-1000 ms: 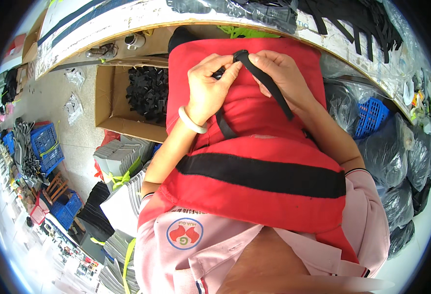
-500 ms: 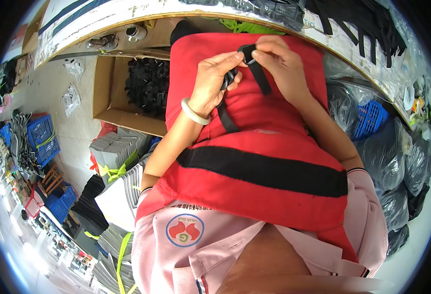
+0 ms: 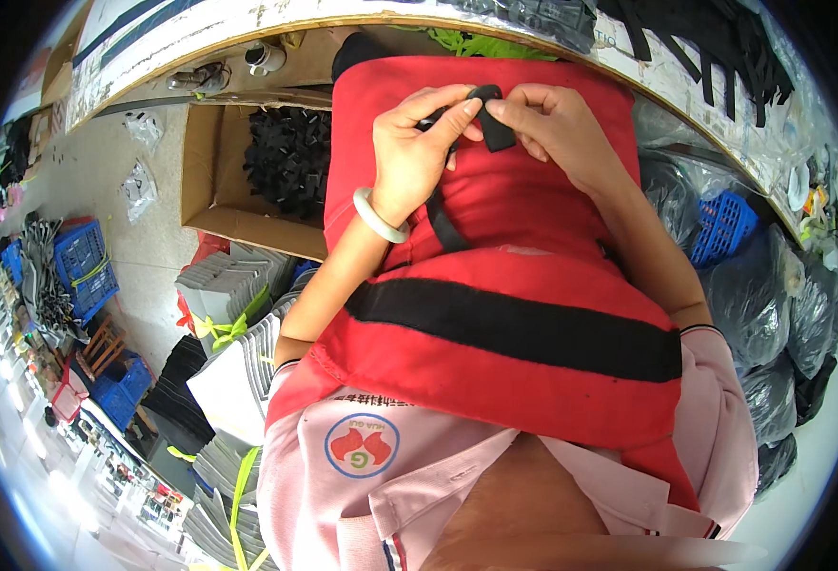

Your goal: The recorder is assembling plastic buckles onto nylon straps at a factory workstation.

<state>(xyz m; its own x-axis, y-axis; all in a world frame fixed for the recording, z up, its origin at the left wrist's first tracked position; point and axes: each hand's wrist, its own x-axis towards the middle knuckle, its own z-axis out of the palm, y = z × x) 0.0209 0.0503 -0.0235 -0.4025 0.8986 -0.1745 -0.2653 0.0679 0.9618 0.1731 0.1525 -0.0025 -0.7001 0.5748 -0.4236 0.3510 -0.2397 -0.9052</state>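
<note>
Over the red apron (image 3: pixel 514 209) on my lap, both hands meet around a short black webbing strap (image 3: pixel 501 128). My left hand (image 3: pixel 409 157) pinches the strap's upper end between thumb and forefinger. More black material sits curled inside its fingers, and its exact kind is hidden. My right hand (image 3: pixel 563 133) is closed with thumb and fingertips on the strap's other edge. A separate-looking length of black strap (image 3: pixel 445 226) lies on the apron below my left hand; whether it joins the held piece I cannot tell.
Left of my lap stands an open carton (image 3: pixel 247 226) with many small black pieces (image 3: pixel 287 157). Stacked grey sheets (image 3: pixel 224 285) tied with green bands are beside my left arm. A worktable (image 3: pixel 362 21) curves across the far side. Plastic-wrapped bags (image 3: pixel 747 295) and a blue basket (image 3: pixel 723 228) lie right.
The strap end that hung down from the fingers is now folded up shorter between both hands. The dark loop at the fingertips no longer shows. My right hand has turned slightly and lowered.
</note>
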